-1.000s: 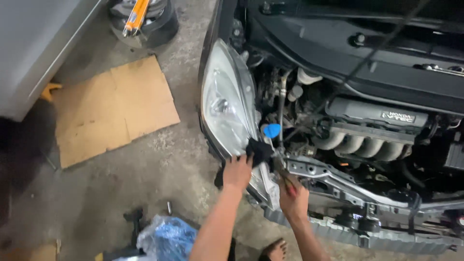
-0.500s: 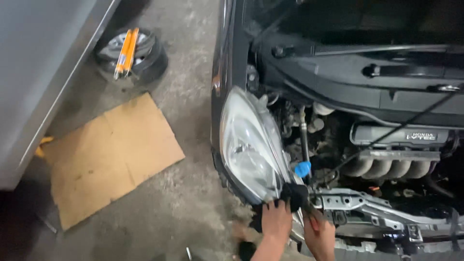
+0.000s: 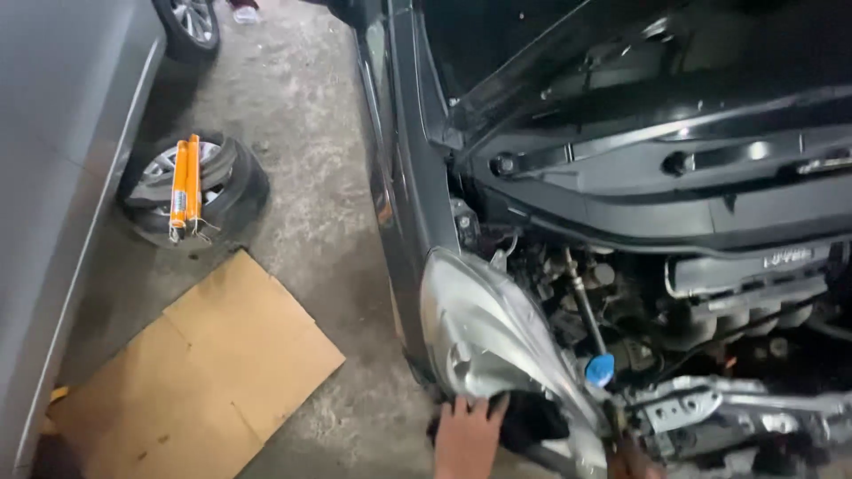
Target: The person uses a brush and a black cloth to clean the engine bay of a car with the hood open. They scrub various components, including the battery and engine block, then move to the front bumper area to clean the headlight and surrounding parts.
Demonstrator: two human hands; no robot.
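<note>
Left hand [image 3: 468, 435] has its fingers [image 3: 479, 408] spread flat on a black rag [image 3: 532, 419] right under the headlight [image 3: 493, 341], right hand [image 3: 632, 459] barely peeks in beside it, can't tell its grip.

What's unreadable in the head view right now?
- Right hand: cut off by the bottom edge; grip cannot be told.
- Left hand: wrist cut off by the bottom edge; fingers on a dark cloth under the headlight, grip unclear.
- Engine bay: parts dark and blurred.
</note>
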